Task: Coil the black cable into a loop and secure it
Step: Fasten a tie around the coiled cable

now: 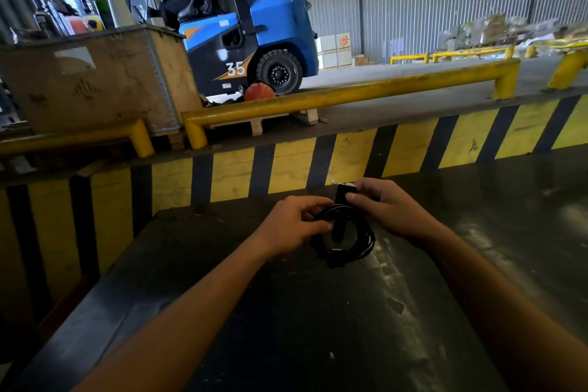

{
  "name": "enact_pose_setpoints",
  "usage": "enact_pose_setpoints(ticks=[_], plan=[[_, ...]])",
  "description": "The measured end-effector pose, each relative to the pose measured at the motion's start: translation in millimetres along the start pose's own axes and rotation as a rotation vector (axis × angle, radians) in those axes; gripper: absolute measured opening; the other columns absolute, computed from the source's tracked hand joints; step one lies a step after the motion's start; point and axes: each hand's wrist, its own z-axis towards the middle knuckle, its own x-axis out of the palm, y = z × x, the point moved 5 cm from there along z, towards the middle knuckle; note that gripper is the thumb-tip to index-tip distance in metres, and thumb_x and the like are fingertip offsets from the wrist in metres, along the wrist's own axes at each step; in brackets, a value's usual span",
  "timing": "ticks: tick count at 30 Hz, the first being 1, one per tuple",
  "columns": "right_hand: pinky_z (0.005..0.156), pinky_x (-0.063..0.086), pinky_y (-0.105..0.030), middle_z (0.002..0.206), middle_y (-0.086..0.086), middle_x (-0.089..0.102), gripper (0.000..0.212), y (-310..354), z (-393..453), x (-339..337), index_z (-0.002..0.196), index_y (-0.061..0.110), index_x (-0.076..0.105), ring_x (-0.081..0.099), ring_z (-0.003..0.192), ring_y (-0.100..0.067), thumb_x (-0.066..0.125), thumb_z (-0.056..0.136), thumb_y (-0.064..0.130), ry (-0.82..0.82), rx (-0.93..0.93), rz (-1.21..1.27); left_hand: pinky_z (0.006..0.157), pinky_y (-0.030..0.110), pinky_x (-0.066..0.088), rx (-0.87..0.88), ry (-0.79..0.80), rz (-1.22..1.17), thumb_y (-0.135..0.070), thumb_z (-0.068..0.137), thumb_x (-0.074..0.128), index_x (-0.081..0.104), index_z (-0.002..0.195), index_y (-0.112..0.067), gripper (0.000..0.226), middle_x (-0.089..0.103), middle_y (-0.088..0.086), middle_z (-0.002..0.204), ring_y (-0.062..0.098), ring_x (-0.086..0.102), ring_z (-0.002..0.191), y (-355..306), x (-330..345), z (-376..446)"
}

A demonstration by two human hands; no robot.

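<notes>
The black cable [359,242] is wound into a round loop of several turns, held just above the dark table [286,312]. My left hand [292,223] pinches the loop's left side, thumb on top. A black strap [339,213] runs across the loop from its middle up to my right hand [385,204], which grips the strap's upper end between thumb and fingers. A short cable end hangs below the loop.
Beyond the table runs a yellow-and-black striped dock edge [350,156] with yellow guard rails [334,99]. A blue forklift [254,41] with a person seated in it stands behind a large wooden crate [95,79]. Cartons are stacked at the far wall.
</notes>
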Motion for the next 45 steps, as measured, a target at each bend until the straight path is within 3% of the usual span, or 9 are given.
enact_pose_setpoints(ticks=[7,13,16,20,27,33,37,41,45], plan=[[0.08,0.056,-0.036,0.098,-0.005,0.066,0.03,2,-5,2,0.107,0.017,0.057,0.065,0.089,-0.019,0.064,0.082,0.032,0.074,0.002,-0.028,0.075,0.02,0.054,-0.075,0.014,-0.193,-0.005,0.091,0.054,0.058,0.108,-0.036,0.036,0.065,-0.003,0.106,0.011,0.064,0.099,1,3,0],[0.072,0.044,-0.016,0.102,0.015,0.053,0.056,0,-6,9,0.117,0.027,0.047,0.054,0.094,-0.002,0.077,0.07,0.028,0.064,0.018,-0.192,0.083,0.026,0.055,-0.133,-0.047,-0.215,-0.004,0.091,0.053,0.051,0.133,-0.019,0.044,0.063,-0.001,0.11,0.009,0.062,0.097,2,3,2],[0.068,0.045,-0.014,0.098,0.014,0.054,0.052,0,-6,15,0.116,0.024,0.048,0.056,0.092,-0.004,0.076,0.072,0.022,-0.035,-0.01,-0.24,0.094,0.038,0.052,-0.152,-0.079,-0.202,-0.005,0.091,0.054,0.052,0.132,-0.018,0.043,0.063,0.003,0.119,0.017,0.061,0.109,2,4,3],[0.065,0.046,-0.015,0.094,0.01,0.057,0.039,-1,-7,21,0.112,0.018,0.051,0.058,0.086,-0.006,0.069,0.079,0.027,-0.161,-0.035,-0.259,0.093,0.044,0.053,-0.184,-0.1,-0.186,-0.01,0.089,0.059,0.057,0.128,-0.022,0.04,0.066,0.004,0.119,0.017,0.063,0.108,7,8,5],[0.062,0.041,-0.012,0.082,0.01,0.06,0.013,-12,-10,23,0.096,0.019,0.061,0.057,0.076,-0.001,0.058,0.088,0.029,-0.317,-0.046,-0.176,0.08,0.025,0.054,-0.171,-0.068,-0.113,-0.013,0.089,0.06,0.058,0.127,-0.025,0.04,0.066,0.002,0.117,0.012,0.062,0.104,9,14,2],[0.065,0.045,-0.018,0.082,0.002,0.062,0.011,-13,-12,27,0.093,0.014,0.062,0.058,0.074,-0.008,0.056,0.089,0.022,-0.334,-0.111,-0.26,0.069,0.02,0.053,-0.185,-0.024,-0.095,-0.016,0.089,0.06,0.058,0.125,-0.026,0.037,0.065,-0.004,0.109,0.004,0.06,0.093,12,18,1],[0.058,0.038,-0.013,0.079,0.007,0.058,0.015,-18,-14,29,0.096,0.013,0.061,0.053,0.069,0.001,0.055,0.089,0.025,-0.311,-0.071,-0.24,0.075,0.023,0.054,-0.2,0.001,-0.081,-0.017,0.089,0.06,0.06,0.123,-0.027,0.035,0.067,-0.001,0.108,0.011,0.063,0.098,14,18,1],[0.064,0.045,-0.016,0.084,0.009,0.06,0.022,-20,-14,32,0.1,0.015,0.062,0.058,0.077,-0.004,0.063,0.084,0.03,-0.232,-0.029,-0.195,0.082,0.027,0.053,-0.224,0.002,-0.05,-0.019,0.089,0.06,0.063,0.12,-0.027,0.032,0.069,0.001,0.108,0.013,0.064,0.1,19,17,2],[0.061,0.043,-0.015,0.08,0.004,0.063,0.017,-20,-15,30,0.095,0.01,0.066,0.058,0.071,-0.005,0.061,0.086,0.024,-0.277,-0.04,-0.192,0.075,0.022,0.053,-0.219,0.009,-0.016,-0.019,0.089,0.062,0.063,0.119,-0.026,0.031,0.068,0.002,0.107,0.012,0.063,0.096,17,21,1]])
